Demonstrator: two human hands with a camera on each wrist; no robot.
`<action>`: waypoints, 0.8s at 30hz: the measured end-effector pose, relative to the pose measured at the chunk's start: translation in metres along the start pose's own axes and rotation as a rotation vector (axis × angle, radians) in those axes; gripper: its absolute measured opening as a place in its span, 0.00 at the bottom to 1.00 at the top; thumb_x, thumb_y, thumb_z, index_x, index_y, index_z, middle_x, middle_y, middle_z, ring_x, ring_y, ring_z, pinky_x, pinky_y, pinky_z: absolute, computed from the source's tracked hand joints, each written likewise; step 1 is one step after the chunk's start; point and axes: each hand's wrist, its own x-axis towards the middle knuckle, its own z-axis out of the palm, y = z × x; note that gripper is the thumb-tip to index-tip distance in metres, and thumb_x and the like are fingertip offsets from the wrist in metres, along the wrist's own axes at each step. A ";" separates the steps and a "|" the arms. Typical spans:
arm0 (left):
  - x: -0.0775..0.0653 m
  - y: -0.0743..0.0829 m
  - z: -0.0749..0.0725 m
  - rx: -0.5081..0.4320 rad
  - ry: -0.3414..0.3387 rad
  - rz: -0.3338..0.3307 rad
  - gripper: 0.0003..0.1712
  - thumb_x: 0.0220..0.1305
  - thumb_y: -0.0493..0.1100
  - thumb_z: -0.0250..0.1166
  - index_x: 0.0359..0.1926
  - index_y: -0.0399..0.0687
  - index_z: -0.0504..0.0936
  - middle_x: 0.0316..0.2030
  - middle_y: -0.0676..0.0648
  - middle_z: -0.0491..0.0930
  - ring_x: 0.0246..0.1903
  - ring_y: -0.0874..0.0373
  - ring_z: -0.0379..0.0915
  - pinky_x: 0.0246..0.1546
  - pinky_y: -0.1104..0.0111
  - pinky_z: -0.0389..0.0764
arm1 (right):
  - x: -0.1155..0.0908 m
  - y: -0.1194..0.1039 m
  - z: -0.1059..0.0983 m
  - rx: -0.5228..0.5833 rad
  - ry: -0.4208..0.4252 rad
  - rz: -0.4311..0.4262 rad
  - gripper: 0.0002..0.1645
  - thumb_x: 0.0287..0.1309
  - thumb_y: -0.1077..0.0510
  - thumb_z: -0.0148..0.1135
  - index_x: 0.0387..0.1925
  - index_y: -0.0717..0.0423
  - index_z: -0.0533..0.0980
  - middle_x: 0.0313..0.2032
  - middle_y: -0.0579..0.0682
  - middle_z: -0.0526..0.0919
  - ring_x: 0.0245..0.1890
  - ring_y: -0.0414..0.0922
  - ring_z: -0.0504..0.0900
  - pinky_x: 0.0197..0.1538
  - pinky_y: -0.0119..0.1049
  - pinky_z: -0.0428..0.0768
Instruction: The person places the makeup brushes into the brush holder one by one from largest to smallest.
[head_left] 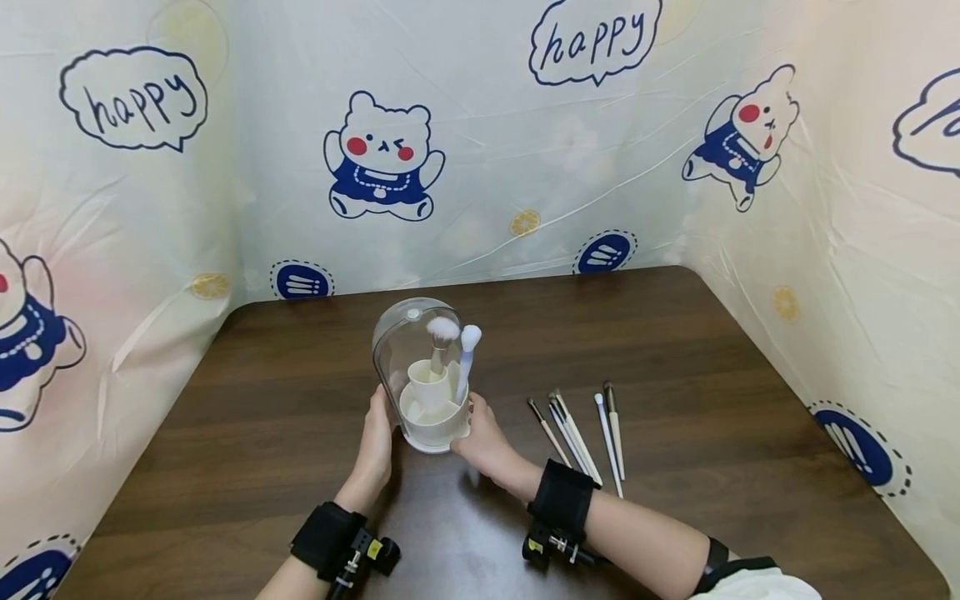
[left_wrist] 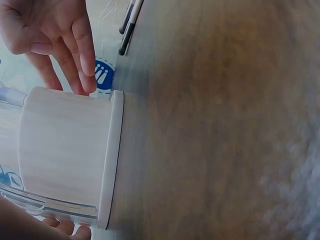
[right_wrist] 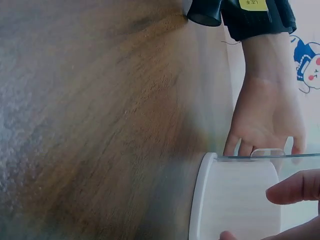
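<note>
A round white makeup brush holder stands on the table, a clear domed cover over its left and back. Inside it a fluffy brush and a pale blue-white brush stand upright. My left hand rests along the cover's left side, fingers nearly straight; their tips reach behind the clear edge in the right wrist view. Beside the holder's right side is my right hand, thumb in front and loosely bent fingers behind. Whether its fingertips touch the white wall I cannot tell.
Several loose makeup brushes lie on the brown wooden table, right of the holder and partly behind my right forearm. A printed curtain closes off the back and sides. Both wrists wear black straps with cameras.
</note>
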 end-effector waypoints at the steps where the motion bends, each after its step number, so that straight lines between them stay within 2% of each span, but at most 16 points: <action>1: 0.000 0.000 0.000 -0.001 -0.001 -0.002 0.36 0.76 0.59 0.23 0.75 0.43 0.47 0.76 0.44 0.44 0.76 0.49 0.37 0.75 0.50 0.41 | 0.000 0.000 0.000 0.004 -0.002 -0.003 0.50 0.38 0.76 0.55 0.68 0.75 0.50 0.63 0.74 0.60 0.65 0.67 0.63 0.66 0.57 0.67; 8: 0.000 0.001 0.000 -0.004 -0.004 0.021 0.34 0.76 0.55 0.22 0.75 0.43 0.46 0.75 0.41 0.45 0.76 0.47 0.37 0.75 0.47 0.41 | 0.010 0.002 -0.003 0.003 -0.032 -0.006 0.52 0.38 0.76 0.54 0.70 0.72 0.48 0.64 0.73 0.59 0.65 0.67 0.63 0.63 0.55 0.72; 14: 0.000 -0.003 0.000 -0.001 -0.015 0.005 0.37 0.75 0.59 0.22 0.75 0.44 0.45 0.76 0.43 0.43 0.76 0.48 0.35 0.75 0.49 0.41 | 0.018 0.007 -0.007 0.041 -0.061 -0.014 0.50 0.40 0.76 0.52 0.69 0.73 0.47 0.66 0.72 0.59 0.66 0.65 0.63 0.62 0.53 0.73; 20: 0.001 -0.004 0.000 0.005 -0.006 -0.007 0.37 0.75 0.61 0.23 0.75 0.45 0.45 0.75 0.42 0.45 0.75 0.47 0.38 0.74 0.49 0.44 | 0.013 0.005 -0.004 0.005 0.016 0.009 0.48 0.38 0.76 0.51 0.67 0.75 0.51 0.65 0.74 0.59 0.67 0.64 0.60 0.68 0.57 0.64; 24: 0.001 -0.002 0.000 0.004 -0.002 -0.006 0.37 0.75 0.61 0.23 0.75 0.47 0.46 0.75 0.42 0.45 0.75 0.46 0.39 0.74 0.49 0.45 | 0.007 0.004 0.001 -0.024 0.053 -0.009 0.45 0.37 0.76 0.53 0.64 0.76 0.54 0.60 0.74 0.62 0.62 0.65 0.64 0.65 0.56 0.67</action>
